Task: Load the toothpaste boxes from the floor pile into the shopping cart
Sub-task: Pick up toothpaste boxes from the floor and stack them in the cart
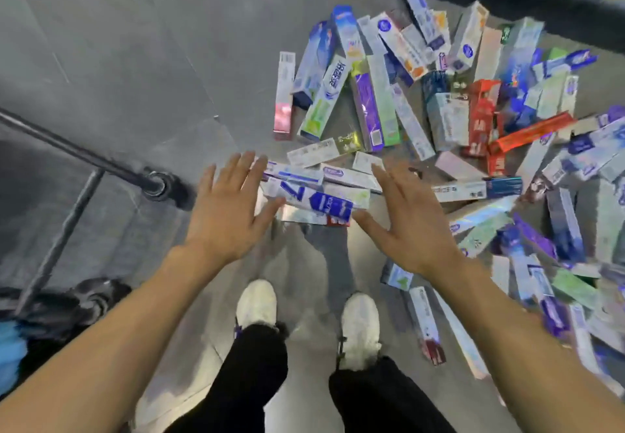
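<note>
**Both hands spread above a small stack of toothpaste boxes**

A large pile of toothpaste boxes (439, 101) is seen scattered across the grey floor (118, 44), spreading from the upper middle of the view down the right side. At the near edge of the pile, a small stack of boxes (314, 192) is framed between the two hands, with a white box marked in blue lying on top.

The left hand (226, 209) is held flat, palm down, its fingers (236, 169) straight and spread apart, with nothing gripped. The right hand (411, 223) is held likewise, its fingers (389, 186) straight and splayed, with nothing gripped. Whether either hand touches the stack cannot be told, as the edges are blurred; the fingertips appear to lie just over its ends.

Below the hands, two white shoes (257, 304) and black trouser legs are seen on the floor. At the left edge, dark metal bars and a caster wheel (159, 186) are visible, possibly part of the shopping cart.
</note>
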The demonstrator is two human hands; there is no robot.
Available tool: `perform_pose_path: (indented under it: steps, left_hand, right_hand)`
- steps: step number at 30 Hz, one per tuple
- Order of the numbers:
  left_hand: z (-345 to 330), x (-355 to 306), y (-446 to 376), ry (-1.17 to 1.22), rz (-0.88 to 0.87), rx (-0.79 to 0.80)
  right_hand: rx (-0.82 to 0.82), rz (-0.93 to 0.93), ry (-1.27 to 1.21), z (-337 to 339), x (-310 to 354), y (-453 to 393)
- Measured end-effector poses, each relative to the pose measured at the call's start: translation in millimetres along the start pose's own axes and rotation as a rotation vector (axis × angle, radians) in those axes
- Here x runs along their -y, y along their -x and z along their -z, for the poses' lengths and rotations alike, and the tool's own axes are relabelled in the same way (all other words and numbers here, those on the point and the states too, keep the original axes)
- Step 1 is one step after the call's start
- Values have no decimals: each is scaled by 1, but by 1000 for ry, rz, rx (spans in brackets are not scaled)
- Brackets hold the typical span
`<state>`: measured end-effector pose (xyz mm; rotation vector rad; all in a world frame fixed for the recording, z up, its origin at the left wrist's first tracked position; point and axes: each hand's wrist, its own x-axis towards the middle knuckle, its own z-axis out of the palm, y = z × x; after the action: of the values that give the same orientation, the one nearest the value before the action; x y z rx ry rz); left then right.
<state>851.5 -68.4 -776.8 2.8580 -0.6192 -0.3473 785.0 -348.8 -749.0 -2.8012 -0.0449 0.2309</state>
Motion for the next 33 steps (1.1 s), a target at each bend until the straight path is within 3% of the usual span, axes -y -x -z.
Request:
perform_pose_path:
  steps: [6,11,26,33]
  left_hand:
    - [-130,29,-47,-39,-74,-57]
    - [-201,51,-73,-80,-108,-74]
    - [-201,69,-93,-166,-63,-3]
    - [-209,85,-84,-105,-50,-17]
  right_hand:
    - [8,-15,66,-143,-36,-32]
    - [34,63,124,-217,-55,-62]
    - [202,-67,40,-231,-54,-64]
    - [103,-60,153,-244,-44,-71]
